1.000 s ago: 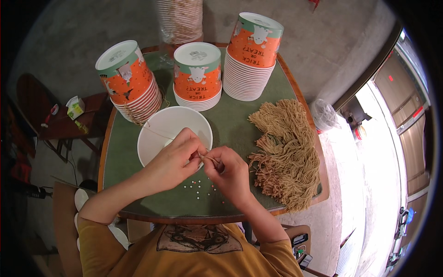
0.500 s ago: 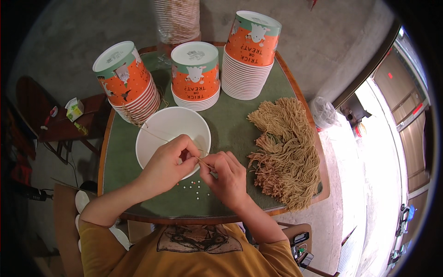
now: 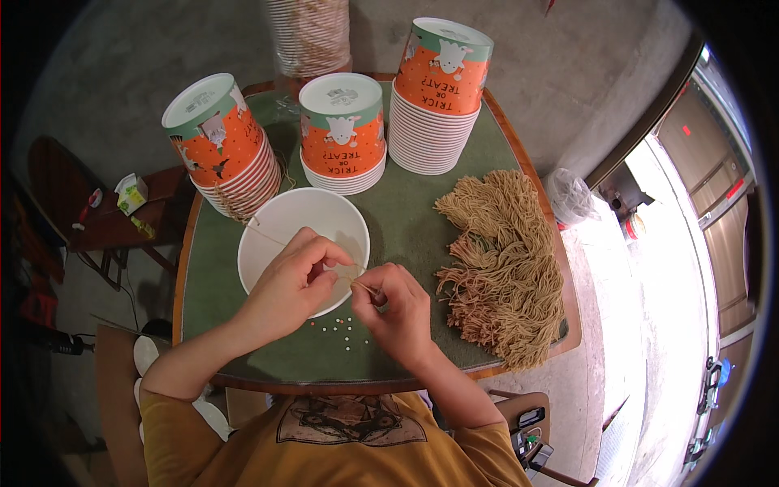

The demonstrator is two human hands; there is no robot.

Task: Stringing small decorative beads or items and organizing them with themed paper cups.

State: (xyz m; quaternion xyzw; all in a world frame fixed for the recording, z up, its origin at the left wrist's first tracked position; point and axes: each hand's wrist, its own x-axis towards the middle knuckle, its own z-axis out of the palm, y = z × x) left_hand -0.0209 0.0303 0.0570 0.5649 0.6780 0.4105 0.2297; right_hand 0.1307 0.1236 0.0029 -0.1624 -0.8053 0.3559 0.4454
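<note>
My left hand (image 3: 288,280) is over the white bowl (image 3: 324,209), its index finger and thumb a little apart and a thin tan cord (image 3: 272,237) running through it. Beside it, my right hand (image 3: 396,312) pinches the cord between thumb and index finger near the bowl's right rim. A small loop of cord spans the gap between the fingertips. From the left stack of paper buckets (image 3: 215,150), the cord crosses the bowl to my hands. Several tiny white and orange beads (image 3: 337,329) lie on the green tabletop (image 3: 406,235) below the bowl.
A thick bundle of tan cords (image 3: 503,268) covers the table's right side. Two more upside-down bucket stacks, a middle one (image 3: 342,134) and a taller right one (image 3: 438,97), line the back. Behind them rises a wrapped stack (image 3: 308,36). A wooden chair (image 3: 122,207) stands left.
My left thumb and index finger have moved apart from the pinch, and a small cord loop now shows between the hands. My right hand keeps its pinch.
</note>
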